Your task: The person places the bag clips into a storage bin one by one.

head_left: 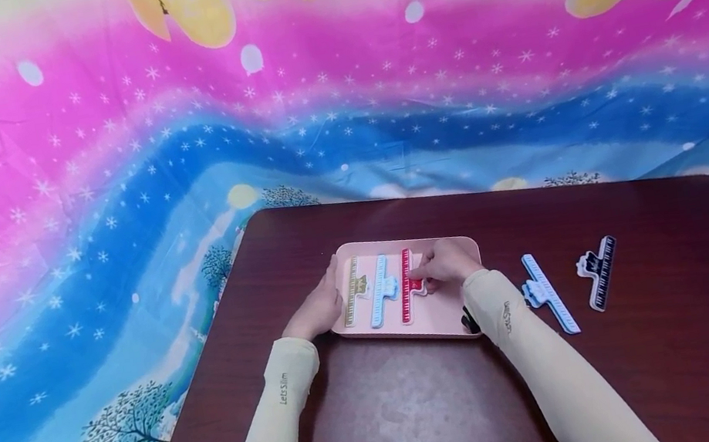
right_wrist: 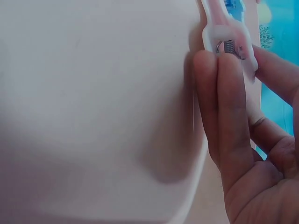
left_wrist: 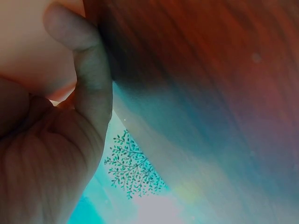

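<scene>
My left hand (head_left: 321,306) grips the left rim of a pink tray (head_left: 449,321). One finger (left_wrist: 91,70) runs along the tray's edge in the left wrist view. Inside the tray lie a gold bag clip (head_left: 354,295) and a light blue bag clip (head_left: 380,292), side by side. To their right, my right hand (head_left: 447,262) pinches the handle of a red bag clip (head_left: 406,290). In the right wrist view, the clip's white-edged handle and metal spring (right_wrist: 229,46) show above the fingertips.
On the brown table (head_left: 415,414), right of the tray, lie another light blue bag clip (head_left: 553,297) and a black bag clip (head_left: 603,273). A dark object (head_left: 470,320) is partly hidden by my right wrist. A patterned cloth (head_left: 334,99) hangs behind the table.
</scene>
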`<state>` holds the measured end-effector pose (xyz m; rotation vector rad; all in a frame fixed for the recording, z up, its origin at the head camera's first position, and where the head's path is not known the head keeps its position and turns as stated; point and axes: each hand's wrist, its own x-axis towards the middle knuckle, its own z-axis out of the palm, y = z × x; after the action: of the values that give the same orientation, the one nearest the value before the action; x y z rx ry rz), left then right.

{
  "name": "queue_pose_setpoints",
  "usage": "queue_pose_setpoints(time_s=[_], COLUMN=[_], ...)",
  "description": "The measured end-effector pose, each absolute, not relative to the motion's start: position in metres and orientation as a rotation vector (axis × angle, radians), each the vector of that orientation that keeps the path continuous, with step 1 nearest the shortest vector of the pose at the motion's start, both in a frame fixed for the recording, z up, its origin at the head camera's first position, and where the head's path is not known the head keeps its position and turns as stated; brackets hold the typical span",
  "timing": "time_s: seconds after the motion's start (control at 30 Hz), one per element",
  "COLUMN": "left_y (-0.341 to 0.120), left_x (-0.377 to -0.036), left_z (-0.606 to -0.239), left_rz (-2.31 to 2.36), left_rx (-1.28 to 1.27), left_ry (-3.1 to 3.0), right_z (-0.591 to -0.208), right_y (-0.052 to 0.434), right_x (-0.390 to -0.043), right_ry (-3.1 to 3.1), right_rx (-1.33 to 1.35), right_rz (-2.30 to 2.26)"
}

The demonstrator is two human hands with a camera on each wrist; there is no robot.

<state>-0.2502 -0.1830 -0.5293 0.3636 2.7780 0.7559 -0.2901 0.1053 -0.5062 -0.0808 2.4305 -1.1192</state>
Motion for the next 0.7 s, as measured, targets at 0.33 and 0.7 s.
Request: queue_pose_setpoints(time_s=[0.33, 0.7], left_y=[-0.1825, -0.1813], left_x=[-0.2518, -0.2495], left_z=[-0.5261, -0.5294], left_rz=[0.757, 0.754], left_rx=[0.354, 0.339], left_ry=[2.791, 2.780], right_z=[-0.5034, -0.5071], right_y=[0.1029, 0.1030], right_x=[-0.2923, -0.2871], right_ry=[2.435, 2.418], right_rx=[-0.088, -0.094], right_rz=[-1.128, -1.157])
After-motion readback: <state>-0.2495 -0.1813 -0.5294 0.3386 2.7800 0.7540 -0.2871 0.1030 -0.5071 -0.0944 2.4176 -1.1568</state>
